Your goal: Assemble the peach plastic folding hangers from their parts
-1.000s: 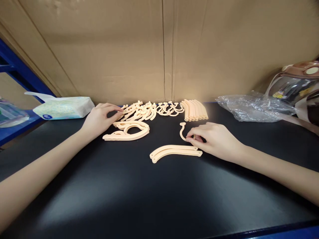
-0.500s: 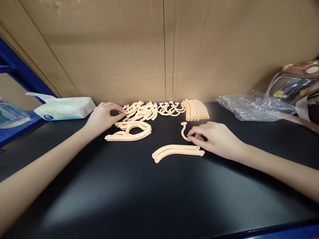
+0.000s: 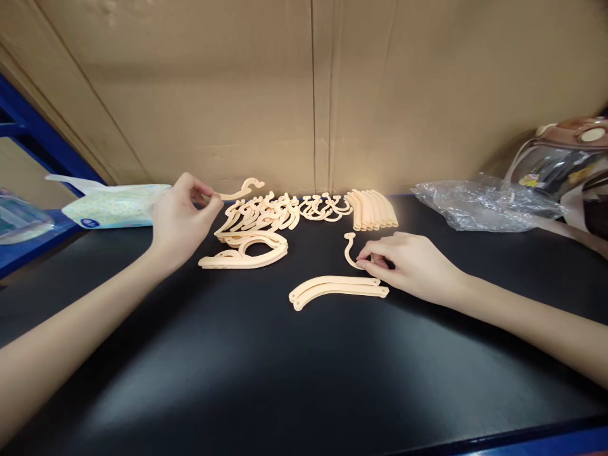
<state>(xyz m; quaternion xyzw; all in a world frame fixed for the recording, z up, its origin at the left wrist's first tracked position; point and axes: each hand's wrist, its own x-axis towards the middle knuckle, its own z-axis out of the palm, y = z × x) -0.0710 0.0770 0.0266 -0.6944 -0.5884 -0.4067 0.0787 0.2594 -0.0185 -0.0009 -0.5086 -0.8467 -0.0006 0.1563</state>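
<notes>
My left hand (image 3: 187,221) pinches one end of a thin peach plastic hanger piece (image 3: 247,187) with a curled tip, held above a pile of similar pieces (image 3: 263,214). Thumb and fingertips of my right hand (image 3: 403,263) are closed on a curved hanger hook (image 3: 350,248) at the table; part of the hook is hidden behind the fingers. Two curved hanger arms (image 3: 339,290) lie side by side in front of my right hand. A stack of folded hangers (image 3: 266,253) rests below the pile, near my left wrist.
Several loose hooks (image 3: 325,208) and a row of curved arms (image 3: 373,210) lie along the cardboard wall (image 3: 228,95). Tissue pack (image 3: 118,206) stands at left, with a blue frame (image 3: 61,145) behind. Crumpled plastic bag (image 3: 475,202) and clear bottle (image 3: 560,164) sit at right on the black table (image 3: 285,380).
My left hand has risen from the pile and moved slightly left, lifting one hanger piece out of it. My right hand stays in place on the hook.
</notes>
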